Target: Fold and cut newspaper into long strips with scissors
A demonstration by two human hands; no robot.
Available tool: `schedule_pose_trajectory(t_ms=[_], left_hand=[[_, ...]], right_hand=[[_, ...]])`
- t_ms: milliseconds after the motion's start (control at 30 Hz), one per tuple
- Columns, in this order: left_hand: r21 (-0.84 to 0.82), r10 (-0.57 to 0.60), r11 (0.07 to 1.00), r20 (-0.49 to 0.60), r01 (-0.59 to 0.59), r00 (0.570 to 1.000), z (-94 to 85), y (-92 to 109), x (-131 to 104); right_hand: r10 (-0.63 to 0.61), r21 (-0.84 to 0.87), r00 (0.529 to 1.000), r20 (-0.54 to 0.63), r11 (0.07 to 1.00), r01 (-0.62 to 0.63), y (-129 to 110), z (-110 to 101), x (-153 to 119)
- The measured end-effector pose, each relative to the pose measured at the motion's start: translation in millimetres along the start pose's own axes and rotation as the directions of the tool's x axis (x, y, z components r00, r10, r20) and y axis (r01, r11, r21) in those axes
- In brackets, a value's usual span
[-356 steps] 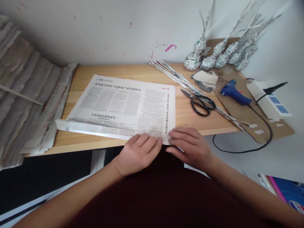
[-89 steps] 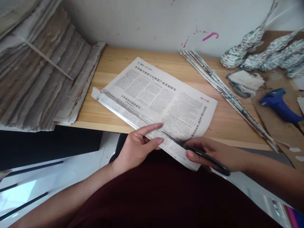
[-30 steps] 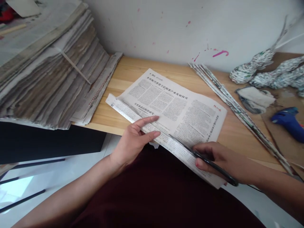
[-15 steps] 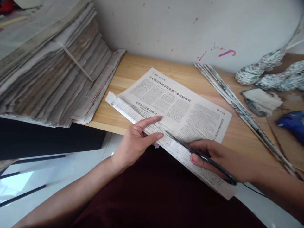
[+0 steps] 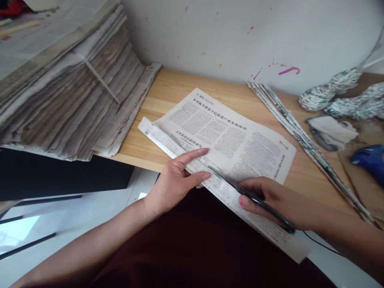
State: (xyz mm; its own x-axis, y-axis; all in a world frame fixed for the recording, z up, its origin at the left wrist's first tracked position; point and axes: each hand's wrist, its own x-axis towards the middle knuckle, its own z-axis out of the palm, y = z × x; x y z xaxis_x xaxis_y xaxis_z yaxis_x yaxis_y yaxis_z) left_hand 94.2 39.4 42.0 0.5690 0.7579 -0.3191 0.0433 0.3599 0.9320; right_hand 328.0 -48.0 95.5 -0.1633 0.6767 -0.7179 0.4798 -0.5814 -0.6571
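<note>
A printed newspaper sheet (image 5: 228, 136) lies at the front edge of the wooden table, its near side folded over into a long strip (image 5: 255, 220) that hangs past the edge. My left hand (image 5: 180, 176) pinches the folded part near its middle, thumb below and index finger stretched over the print. In my right hand (image 5: 270, 200) are black scissors (image 5: 264, 206), their blades lying along the fold and pointing toward my left fingertips. The lower blade is hidden by the paper.
On the left stands a tall tied stack of newspapers (image 5: 75, 96). Rolled paper sticks (image 5: 306, 148) lie to the right of the sheet. Beyond them are braided paper bundles (image 5: 318, 94), a ragged cloth (image 5: 333, 132) and a blue tool (image 5: 369, 160). A stained wall rises behind.
The sheet and my left hand appear slightly further right. The loose end of the strip has shifted right and down, while the scissors have barely moved and my grip is the same.
</note>
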Motion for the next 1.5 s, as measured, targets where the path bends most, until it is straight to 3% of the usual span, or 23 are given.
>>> schedule_pose_trajectory(t_ms=[267, 533, 800, 933, 1267, 1500], left_hand=[[-0.013, 0.019, 1.0, -0.01, -0.019, 1.0, 0.0, 4.2, -0.7], [-0.041, -0.002, 0.999, 0.007, 0.002, 1.0, -2.0, 0.8, 1.8], [-0.133, 0.011, 0.991, -0.004, -0.012, 1.0, -6.4, 4.4, 4.0], [-0.068, 0.048, 0.996, -0.092, -0.054, 0.995, -16.6, 4.8, 7.4], [-0.054, 0.051, 0.997, -0.051, -0.054, 0.997, -13.9, 7.3, 4.2], [-0.024, 0.067, 0.997, -0.072, -0.069, 0.995, -13.7, 7.5, 5.9]], right_hand=[[-0.047, -0.027, 0.999, 0.009, 0.999, 0.048, -15.7, -1.1, 7.9], [-0.035, 0.055, 0.999, 0.019, 0.998, 0.034, -9.9, 1.7, 7.2], [-0.019, 0.014, 1.0, 0.017, 1.0, 0.019, 0.0, -4.5, 8.1], [-0.005, -0.036, 1.0, 0.011, 0.999, 0.006, 4.8, -8.3, 5.3], [-0.065, -0.021, 0.996, 0.056, 0.998, 0.066, -21.0, -5.7, 15.6], [-0.087, -0.008, 0.996, 0.002, 0.996, 0.088, -12.1, -4.2, 17.5]])
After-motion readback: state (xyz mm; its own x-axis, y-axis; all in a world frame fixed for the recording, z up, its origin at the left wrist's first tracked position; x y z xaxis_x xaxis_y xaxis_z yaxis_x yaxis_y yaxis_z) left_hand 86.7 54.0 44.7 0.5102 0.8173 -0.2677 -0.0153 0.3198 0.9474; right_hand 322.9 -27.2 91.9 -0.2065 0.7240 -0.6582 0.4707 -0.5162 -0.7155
